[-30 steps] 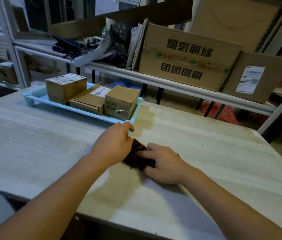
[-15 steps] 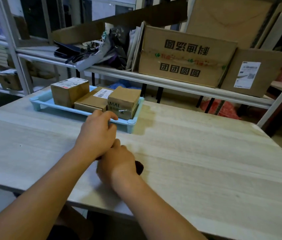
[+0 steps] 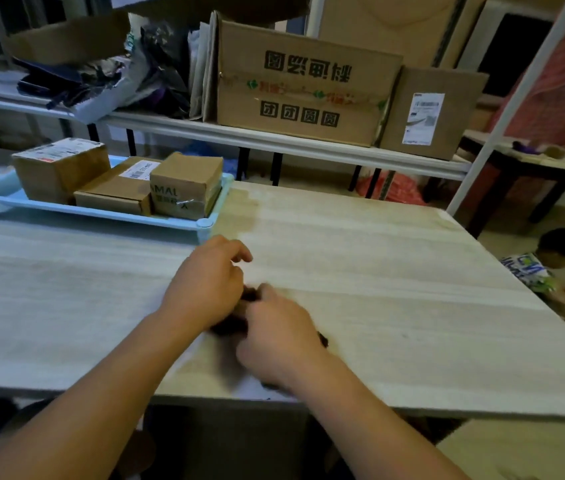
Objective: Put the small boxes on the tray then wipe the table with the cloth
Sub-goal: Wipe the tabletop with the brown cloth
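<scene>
Three small cardboard boxes sit on the light blue tray (image 3: 4, 199) at the table's far left: a labelled box (image 3: 59, 168), a flat box (image 3: 114, 192) and a box printed "MAL" (image 3: 187, 183). A dark brown cloth (image 3: 239, 317) lies on the pale wooden table (image 3: 395, 289) near its front edge, mostly hidden under my hands. My left hand (image 3: 210, 289) presses on the cloth's left part with fingers curled. My right hand (image 3: 281, 337) grips its right part; a dark corner shows beside the wrist.
Behind the table a metal shelf (image 3: 291, 140) carries a large printed carton (image 3: 305, 88), a labelled carton (image 3: 430, 112) and bags. A person crouches on the floor at the right (image 3: 551, 268). A white post (image 3: 502, 109) rises by the table's far right corner.
Both hands slid the cloth left toward the tray's near corner, then back right and nearer the front edge. The boxes and tray have not moved.
</scene>
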Demonstrator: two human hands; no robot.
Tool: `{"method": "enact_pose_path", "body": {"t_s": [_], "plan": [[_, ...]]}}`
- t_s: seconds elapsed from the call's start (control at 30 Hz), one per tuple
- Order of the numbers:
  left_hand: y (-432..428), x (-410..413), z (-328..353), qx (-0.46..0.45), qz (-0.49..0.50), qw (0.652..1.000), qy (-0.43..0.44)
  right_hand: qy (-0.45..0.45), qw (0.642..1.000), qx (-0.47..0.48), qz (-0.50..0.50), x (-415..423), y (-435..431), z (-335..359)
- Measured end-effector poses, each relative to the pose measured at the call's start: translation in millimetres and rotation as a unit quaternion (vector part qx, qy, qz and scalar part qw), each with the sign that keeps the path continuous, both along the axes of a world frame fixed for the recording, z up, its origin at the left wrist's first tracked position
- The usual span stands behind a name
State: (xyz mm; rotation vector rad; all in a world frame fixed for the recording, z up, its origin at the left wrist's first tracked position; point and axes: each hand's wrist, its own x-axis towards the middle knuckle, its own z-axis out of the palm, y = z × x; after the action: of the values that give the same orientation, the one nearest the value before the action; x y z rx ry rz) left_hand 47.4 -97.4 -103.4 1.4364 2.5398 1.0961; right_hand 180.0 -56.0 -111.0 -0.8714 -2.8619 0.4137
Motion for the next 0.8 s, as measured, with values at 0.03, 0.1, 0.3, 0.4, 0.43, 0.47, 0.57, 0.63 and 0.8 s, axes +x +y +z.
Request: {"method": "enact_pose_path", "body": {"t_s": [0.03,0.1,0.3,0.4,0.43,0.47,0.57,0.63,0.8], "plan": [[-2,-1,1,0.016,0.008,1.0,0.001,-0.015,0.999,0.011,0.027,6,-9,-5],[-6,-2,1,0.023,0.003,1.0,0.001,-0.015,1.0,0.019,0.001,28,10,-8],[13,26,-4,-0.006,-0.054,0.998,-0.006,-0.022,0.98,0.03,-0.197,108,115,-9],[22,41,-3,-0.011,-0.077,0.997,0.001,0.061,0.969,0.055,-0.233,111,137,-1],[23,41,-2,-0.009,-0.08,0.997,0.008,0.078,0.961,0.065,-0.259,115,148,2],[23,40,0,-0.008,-0.079,0.997,0.016,0.074,0.955,0.067,-0.279,121,158,2],[23,29,4,-0.002,-0.06,0.998,0.009,0.02,0.962,0.019,-0.273,131,154,-7],[25,20,5,0.01,-0.043,0.999,-0.009,0.019,0.976,0.018,-0.218,115,116,-11],[32,20,10,0.024,-0.046,0.998,-0.018,0.029,0.998,-0.043,0.028,56,1,-5]]}}
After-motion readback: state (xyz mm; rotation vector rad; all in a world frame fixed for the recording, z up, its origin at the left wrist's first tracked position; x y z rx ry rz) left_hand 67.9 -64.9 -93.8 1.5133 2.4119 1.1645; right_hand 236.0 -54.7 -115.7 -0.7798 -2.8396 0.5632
